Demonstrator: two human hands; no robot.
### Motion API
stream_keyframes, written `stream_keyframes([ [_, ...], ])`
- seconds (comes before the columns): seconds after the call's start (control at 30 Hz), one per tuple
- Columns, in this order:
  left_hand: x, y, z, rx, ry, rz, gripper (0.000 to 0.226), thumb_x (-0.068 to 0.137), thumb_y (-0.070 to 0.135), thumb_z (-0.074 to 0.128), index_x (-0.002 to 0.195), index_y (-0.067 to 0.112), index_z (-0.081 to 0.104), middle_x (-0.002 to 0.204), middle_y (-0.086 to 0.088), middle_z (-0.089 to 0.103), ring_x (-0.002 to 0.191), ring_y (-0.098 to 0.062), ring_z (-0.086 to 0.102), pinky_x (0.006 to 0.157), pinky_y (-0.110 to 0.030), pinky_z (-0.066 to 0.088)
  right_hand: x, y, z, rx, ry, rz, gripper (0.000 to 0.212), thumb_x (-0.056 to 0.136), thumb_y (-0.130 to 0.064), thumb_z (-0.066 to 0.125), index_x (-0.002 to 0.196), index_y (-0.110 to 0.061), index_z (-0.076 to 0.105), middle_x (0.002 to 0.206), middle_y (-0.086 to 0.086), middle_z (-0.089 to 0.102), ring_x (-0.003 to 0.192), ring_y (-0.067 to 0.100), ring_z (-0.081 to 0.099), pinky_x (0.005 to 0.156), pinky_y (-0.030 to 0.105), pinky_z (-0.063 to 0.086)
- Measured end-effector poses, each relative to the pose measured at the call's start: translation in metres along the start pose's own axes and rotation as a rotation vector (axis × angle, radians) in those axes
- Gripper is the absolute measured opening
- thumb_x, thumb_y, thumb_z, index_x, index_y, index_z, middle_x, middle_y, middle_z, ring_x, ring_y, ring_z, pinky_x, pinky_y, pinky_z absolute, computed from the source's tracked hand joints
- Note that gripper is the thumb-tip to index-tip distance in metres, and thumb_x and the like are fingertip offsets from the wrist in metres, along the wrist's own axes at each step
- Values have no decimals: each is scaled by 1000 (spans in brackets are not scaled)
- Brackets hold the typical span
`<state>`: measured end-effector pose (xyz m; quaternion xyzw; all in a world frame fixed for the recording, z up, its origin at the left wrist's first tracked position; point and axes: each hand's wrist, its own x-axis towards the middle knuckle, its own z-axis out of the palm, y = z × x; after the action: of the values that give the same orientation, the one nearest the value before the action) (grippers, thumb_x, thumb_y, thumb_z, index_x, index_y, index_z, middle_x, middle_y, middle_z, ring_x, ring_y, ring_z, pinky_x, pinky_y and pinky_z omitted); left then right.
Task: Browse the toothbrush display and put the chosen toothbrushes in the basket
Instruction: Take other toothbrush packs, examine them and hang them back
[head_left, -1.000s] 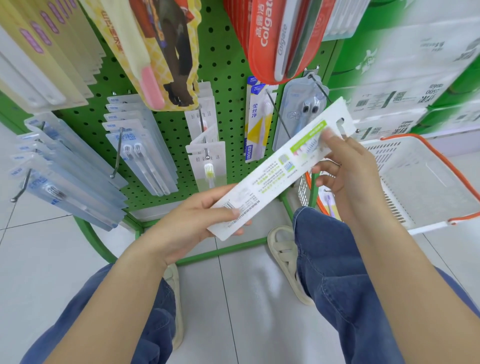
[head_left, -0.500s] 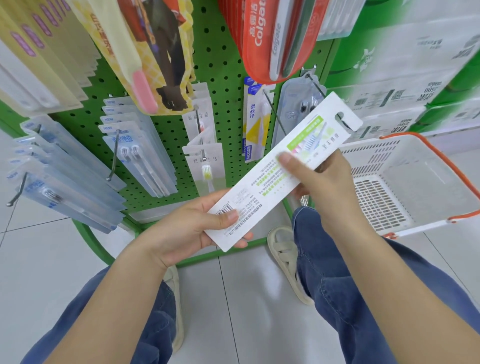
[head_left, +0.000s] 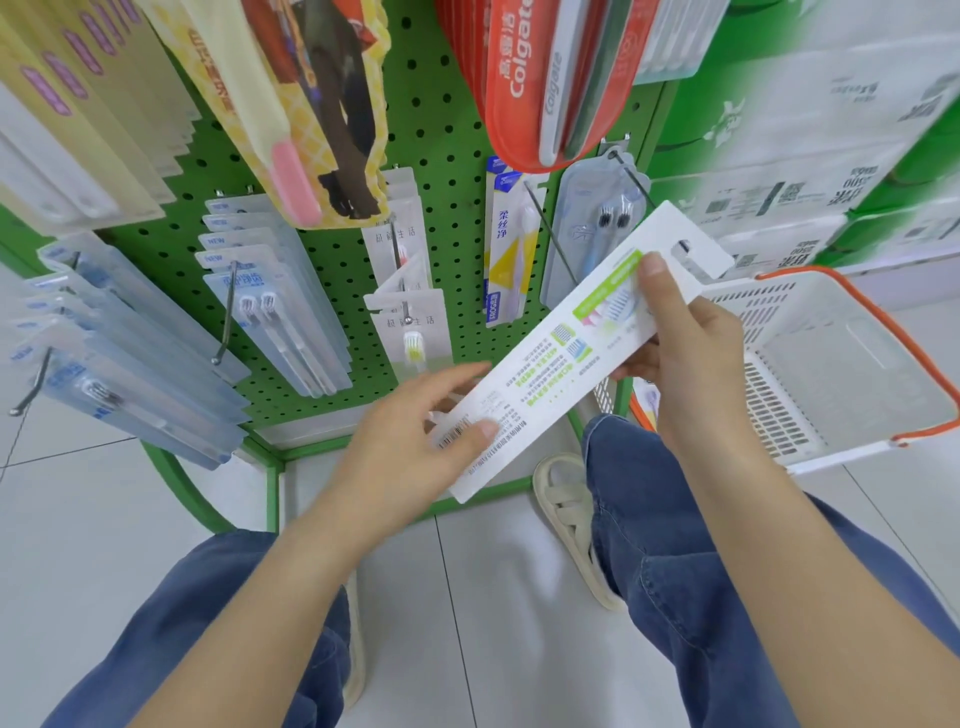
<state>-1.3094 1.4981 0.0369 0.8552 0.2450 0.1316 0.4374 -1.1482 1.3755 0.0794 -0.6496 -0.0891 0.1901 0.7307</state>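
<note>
A long white toothbrush pack with green print lies slanted between both hands, its printed back facing me. My left hand pinches its lower end by the barcode, thumb on top. My right hand grips its upper end, thumb pressed near the hang hole. A white basket with an orange rim hangs at the right, just behind my right hand. The green pegboard display stands in front, hung with toothbrush packs.
Clear blister packs hang on hooks at left, red Colgate packs at top, yellow packs at upper left. Boxes fill shelves at right. My knees and sandals are on the grey tile floor below.
My right thumb has slid up the pack towards the hang hole, after sitting lower half a second ago. The left hand's fingers have spread along the lower end. The pack stays slanted.
</note>
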Motion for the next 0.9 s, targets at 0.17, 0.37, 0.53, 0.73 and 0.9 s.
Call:
stream_keyframes([
  [0.17, -13, 1, 33, 563, 151, 294, 79, 87, 57, 47, 151, 15, 28, 144, -1, 49, 118, -11, 46, 79, -23, 48, -3, 4, 4, -72, -22, -36, 32, 93, -30, 60, 65, -14, 64, 55, -3, 67, 52, 12, 64, 43, 22, 49],
  [0.37, -7, -7, 53, 701, 185, 317, 78, 79, -1, 63, 147, -1, 24, 148, -28, 38, 125, -39, 53, 90, -41, 52, -2, 9, 6, -129, -84, -46, 31, 96, -35, 56, 74, -13, 63, 63, 4, 69, 51, 19, 66, 43, 24, 49],
  [0.53, -7, 8, 38, 354, 176, 114, 57, 85, -9, 58, 137, 13, 51, 92, -3, 67, 66, -26, 58, 53, -27, 31, 4, 15, -2, -371, -106, -198, 38, 85, -60, 50, 76, -25, 61, 67, -3, 68, 53, 21, 65, 52, 29, 50],
  [0.73, 0, 3, 21, -206, 81, -60, 33, 97, 4, 51, 100, 36, 60, 83, 8, 64, 63, 1, 53, 57, -19, 39, 10, 9, -7, -121, -128, -217, 17, 89, -31, 62, 102, -20, 61, 88, -5, 69, 79, 10, 69, 60, 26, 54],
  [0.9, 1, 7, 14, -378, -27, -159, 37, 93, -4, 56, 92, 31, 66, 81, 22, 71, 73, 9, 64, 62, -8, 48, 6, 4, -1, -40, -252, -280, 9, 94, -7, 58, 94, -15, 62, 68, -14, 70, 69, 1, 66, 67, 21, 55],
])
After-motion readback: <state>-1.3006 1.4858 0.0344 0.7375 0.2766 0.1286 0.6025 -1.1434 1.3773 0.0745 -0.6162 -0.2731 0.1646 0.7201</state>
